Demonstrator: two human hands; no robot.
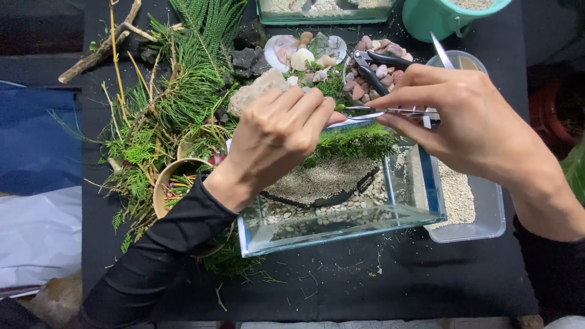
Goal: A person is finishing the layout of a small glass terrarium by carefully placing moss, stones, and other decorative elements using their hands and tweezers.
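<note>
- Pinching a small green sprig (339, 107) between thumb and fingertips, the left hand (277, 137) is hovering over the back edge of the glass tank (341, 225); its fingers are bunched close together, and the sprig itself is tiny and mostly hidden.
- Closing around a pair of slim metal tweezers (390, 111), the right hand (469, 122) is gripping them between thumb and forefinger, with the tips pointing left and meeting the sprig just beside the left fingertips.
- Both sleeves are showing as black, the left one (164, 256) crossing over a tan bowl (173, 186) of greenery.
- Inside the tank, a strip of green moss (353, 143) is lying along the back, a patch of fine sand (323, 180) edged by a dark band is sitting in the middle, and pale gravel (317, 213) is filling the front.
- A clear plastic tub (472, 207) of light sand is standing just beside the tank on the right.
- Behind the hands, black-handled scissors (381, 67) are resting on pink and grey pebbles (384, 73), near shells (301, 55) and a pale rock (256, 91).
- A heap of ferny cuttings and twigs (164, 103) is spreading to the left of the tank.
- Everything is sitting on a black cloth (365, 286); a teal bucket (439, 18) is standing at the far edge, and blue and white sheets (36, 183) are lying at the left.
</note>
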